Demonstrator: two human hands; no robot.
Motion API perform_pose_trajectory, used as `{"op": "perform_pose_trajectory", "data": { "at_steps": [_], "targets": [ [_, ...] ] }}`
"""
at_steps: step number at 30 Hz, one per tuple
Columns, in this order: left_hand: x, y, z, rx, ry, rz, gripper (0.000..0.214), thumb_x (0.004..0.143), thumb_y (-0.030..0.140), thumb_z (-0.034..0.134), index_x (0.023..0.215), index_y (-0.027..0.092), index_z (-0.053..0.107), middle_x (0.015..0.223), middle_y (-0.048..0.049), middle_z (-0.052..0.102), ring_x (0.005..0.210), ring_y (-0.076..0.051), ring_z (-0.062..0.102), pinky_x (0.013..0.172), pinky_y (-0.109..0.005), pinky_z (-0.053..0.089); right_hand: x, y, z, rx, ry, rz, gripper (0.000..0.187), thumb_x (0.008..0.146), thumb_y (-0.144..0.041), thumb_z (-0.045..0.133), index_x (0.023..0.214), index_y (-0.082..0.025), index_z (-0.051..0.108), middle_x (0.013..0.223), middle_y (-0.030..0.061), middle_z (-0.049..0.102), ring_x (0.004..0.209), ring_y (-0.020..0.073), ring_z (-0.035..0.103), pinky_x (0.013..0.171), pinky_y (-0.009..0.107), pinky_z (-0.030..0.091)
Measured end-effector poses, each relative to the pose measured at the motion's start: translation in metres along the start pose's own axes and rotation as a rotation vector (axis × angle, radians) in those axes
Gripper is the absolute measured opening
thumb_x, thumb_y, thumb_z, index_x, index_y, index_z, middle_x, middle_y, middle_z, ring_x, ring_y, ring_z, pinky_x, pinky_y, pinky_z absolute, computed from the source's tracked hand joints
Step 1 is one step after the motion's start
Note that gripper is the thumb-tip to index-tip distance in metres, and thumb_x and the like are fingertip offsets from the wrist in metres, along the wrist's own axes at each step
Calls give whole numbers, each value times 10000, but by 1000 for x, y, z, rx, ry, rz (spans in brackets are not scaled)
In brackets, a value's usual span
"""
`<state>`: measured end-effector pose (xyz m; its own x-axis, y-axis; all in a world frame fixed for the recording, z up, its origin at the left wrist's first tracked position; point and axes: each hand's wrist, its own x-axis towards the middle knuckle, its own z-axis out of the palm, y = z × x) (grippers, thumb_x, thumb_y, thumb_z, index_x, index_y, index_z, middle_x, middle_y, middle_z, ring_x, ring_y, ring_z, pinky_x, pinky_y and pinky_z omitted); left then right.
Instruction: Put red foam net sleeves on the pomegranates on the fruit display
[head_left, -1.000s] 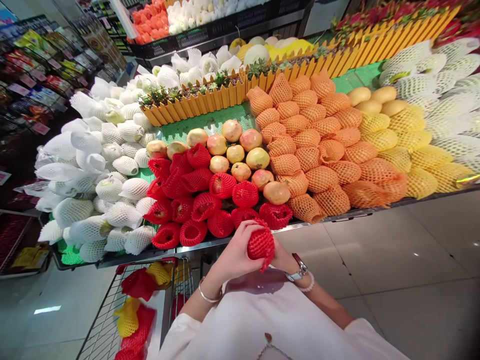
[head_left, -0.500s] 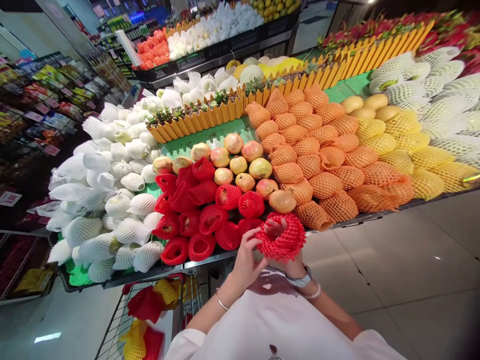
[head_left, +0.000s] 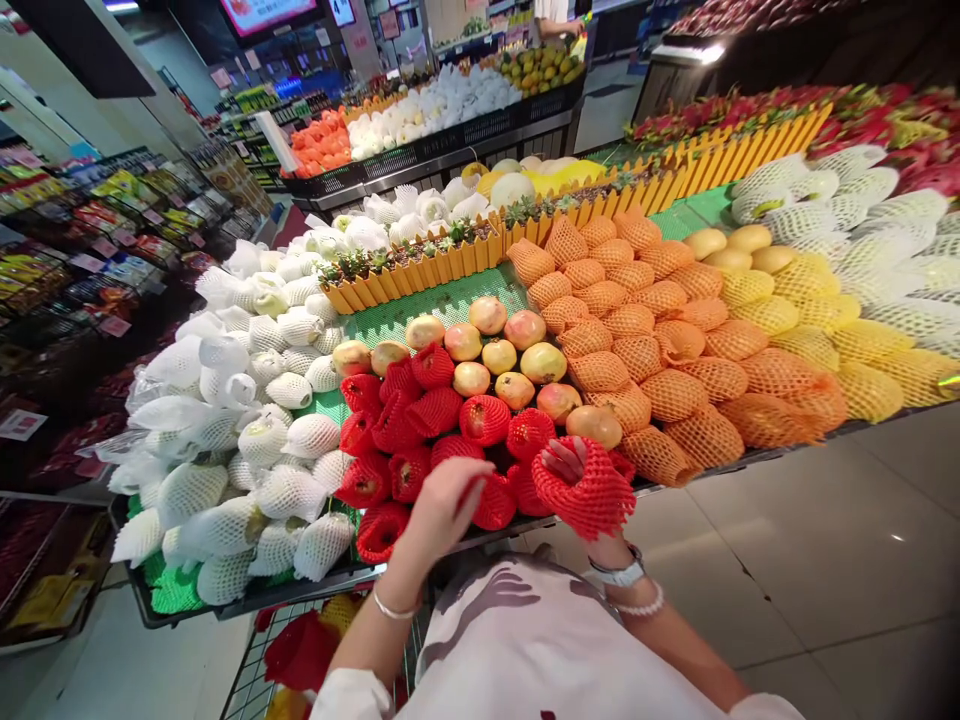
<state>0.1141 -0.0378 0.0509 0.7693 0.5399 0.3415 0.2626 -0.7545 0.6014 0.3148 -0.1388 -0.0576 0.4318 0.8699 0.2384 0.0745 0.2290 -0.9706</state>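
Observation:
A red foam net sleeve (head_left: 589,490) sits around my right hand (head_left: 568,460), whose fingertips poke out of its upper opening. No fruit shows inside the sleeve. My left hand (head_left: 444,505), apart from that sleeve, hovers over the front of the red-netted fruits (head_left: 435,410) with its fingers stretched to the right. Its fingertips are near a netted fruit at the front edge, and whether they touch it I cannot tell. Behind the red nets lie several bare yellow-pink pomegranates (head_left: 544,363).
White-netted fruits (head_left: 285,440) fill the left of the stand, orange-netted ones (head_left: 675,385) the right, then yellow-netted ones (head_left: 862,340). A low yellow fence (head_left: 420,280) with plants runs behind. Below the front edge stands a wire cart (head_left: 251,660) holding red and yellow nets.
My left hand has come away from the red foam net sleeve and moved left over the netted fruits. My right hand keeps the sleeve, now slightly lower and turned. The view has tilted up.

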Motion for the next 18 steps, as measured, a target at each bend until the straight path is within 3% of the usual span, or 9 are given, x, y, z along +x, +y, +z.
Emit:
{"op": "perform_pose_trajectory", "data": {
  "at_steps": [2, 4, 5, 8, 11, 14, 18],
  "targets": [
    [30, -24, -23, 182, -22, -59, 290, 951, 161, 424, 1202, 206, 561, 1154, -94, 650, 1085, -219, 590, 967, -374, 476, -2, 5, 1, 189, 29, 60, 426, 966, -443, 313, 1333, -264, 437, 1240, 129, 680, 1075, 284, 694, 891, 498, 591],
    [66, -53, -30, 458, -132, -101, 370, 913, 142, 458, 1276, 163, 524, 1225, -131, 612, 1140, -260, 553, 997, -406, 447, -7, 7, 5, 351, 60, 148, 375, 910, -399, 455, 1261, -275, 497, 1228, 107, 694, 1075, 287, 697, 928, 500, 579],
    [84, -68, -28, 602, -218, -112, 433, 894, 126, 469, 1326, 145, 488, 1251, -145, 597, 1155, -273, 539, 985, -406, 446, -10, 8, 8, 386, 76, 185, 370, 895, -384, 473, 1247, -278, 508, 1231, 106, 695, 1076, 288, 698, 941, 500, 574],
    [125, -105, -9, 697, -296, -73, 519, 823, 74, 525, 1340, 94, 494, 1245, -199, 590, 1141, -333, 523, 967, -470, 421, -18, 7, 13, 412, 133, 262, 354, 873, -352, 492, 1218, -294, 543, 1249, 110, 687, 1091, 297, 692, 983, 485, 552],
    [142, -128, 8, 731, -321, 11, 506, 838, 46, 473, 1336, 126, 519, 1216, -195, 605, 1127, -329, 518, 995, -510, 371, -24, 6, 12, 433, 180, 279, 322, 839, -330, 551, 1159, -316, 589, 1225, 98, 703, 1091, 302, 692, 998, 456, 543],
    [146, -142, 12, 761, -328, 87, 530, 843, 50, 466, 1363, 144, 504, 1257, -187, 596, 1158, -324, 509, 1040, -523, 327, -31, 5, 6, 452, 261, 282, 331, 802, -326, 617, 1133, -312, 609, 1182, 102, 722, 1058, 311, 705, 972, 454, 560],
    [151, -153, 18, 799, -301, 119, 475, 874, 70, 426, 1340, 85, 519, 1275, -220, 595, 1221, -345, 490, 1080, -554, 276, -40, 2, 5, 442, 326, 308, 364, 770, -309, 652, 1132, -334, 631, 1188, 46, 725, 1066, 269, 706, 1010, 432, 540]
  ]
}}
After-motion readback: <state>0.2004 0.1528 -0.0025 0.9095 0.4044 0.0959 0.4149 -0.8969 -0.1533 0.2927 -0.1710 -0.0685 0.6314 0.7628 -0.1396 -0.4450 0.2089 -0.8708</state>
